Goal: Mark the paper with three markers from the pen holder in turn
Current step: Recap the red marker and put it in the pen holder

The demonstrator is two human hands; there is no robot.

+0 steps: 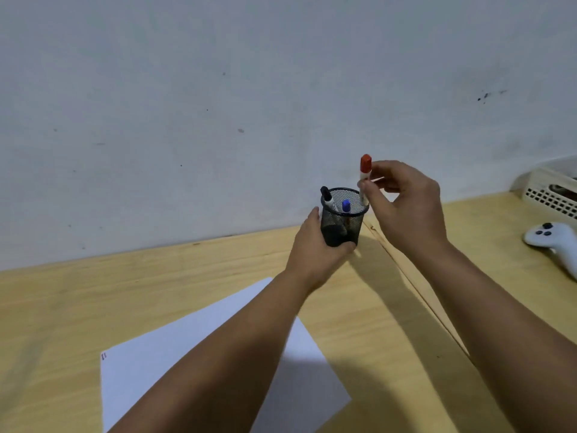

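Observation:
A black mesh pen holder [343,225] stands near the back of the wooden table, and my left hand [315,248] is wrapped around its lower part. Inside it lean a black-capped marker [327,196] and a blue-capped marker [346,206]. My right hand [406,207] pinches a red-capped marker [364,173] by its white barrel; the marker is upright and its lower end is still inside the holder's rim. A white sheet of paper [175,348] lies on the table in front, partly under my left forearm, with small coloured marks at its left corner.
A white game controller [552,242] lies at the right edge of the table [62,307]. Behind it stands a cream perforated basket [549,195]. A seam between two tabletops [415,292] runs diagonally under my right arm. A grey wall rises directly behind the table.

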